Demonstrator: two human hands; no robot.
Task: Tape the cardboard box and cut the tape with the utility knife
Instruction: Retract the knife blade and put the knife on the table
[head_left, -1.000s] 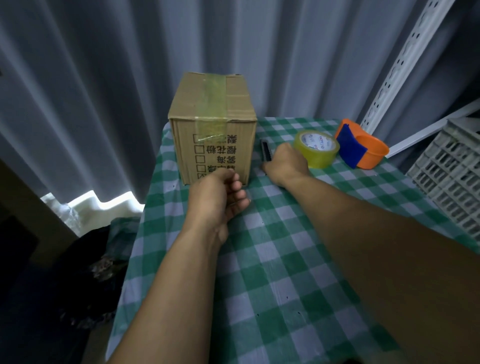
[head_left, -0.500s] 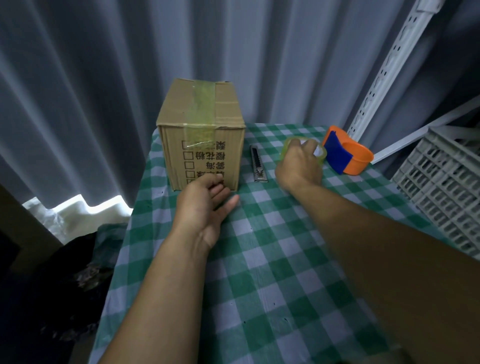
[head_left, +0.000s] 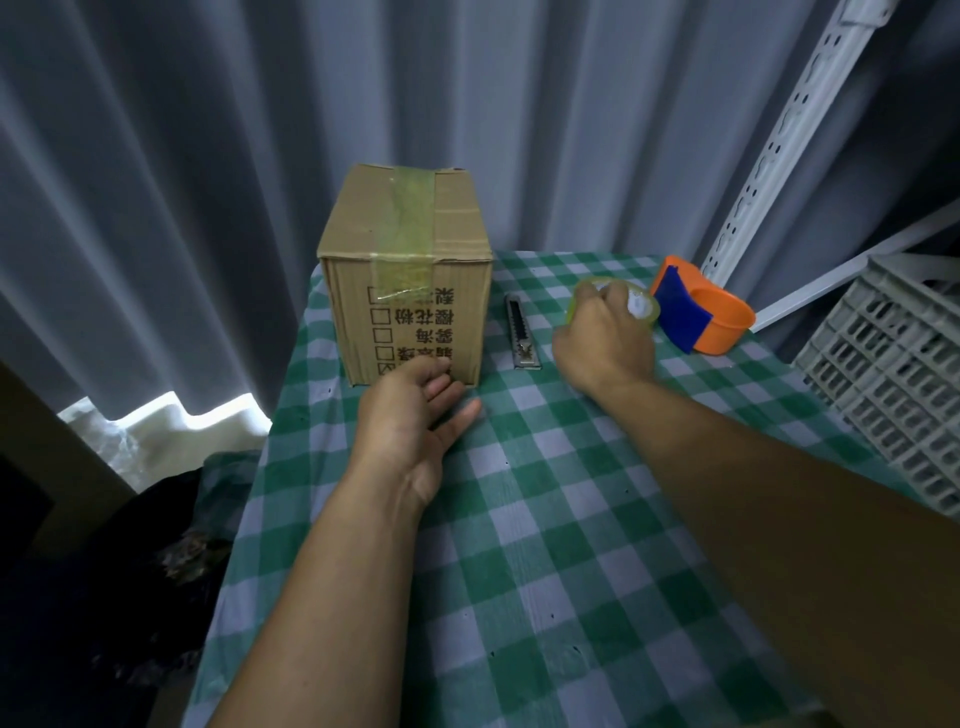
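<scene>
A cardboard box (head_left: 457, 234) stands at the far left of the checked table, with a strip of yellowish tape over its top and down the front. My left hand (head_left: 415, 415) lies relaxed just in front of the box, fingertips at its lower front face. A metal utility knife (head_left: 521, 332) lies flat to the right of the box. My right hand (head_left: 602, 338) grips the yellow-green tape roll (head_left: 641, 306) from above, right of the knife; the hand hides most of the roll.
An orange and blue tape dispenser (head_left: 701, 306) sits just right of the roll. A grey plastic crate (head_left: 893, 374) stands at the right table edge. Grey curtains hang behind; a white slotted rail (head_left: 779, 140) leans at the back right. The green checked tablecloth (head_left: 545, 519) covers the table.
My right hand left the utility knife on the table and moved right onto the tape roll, closing on it. My left hand's fingers have loosened in front of the box.
</scene>
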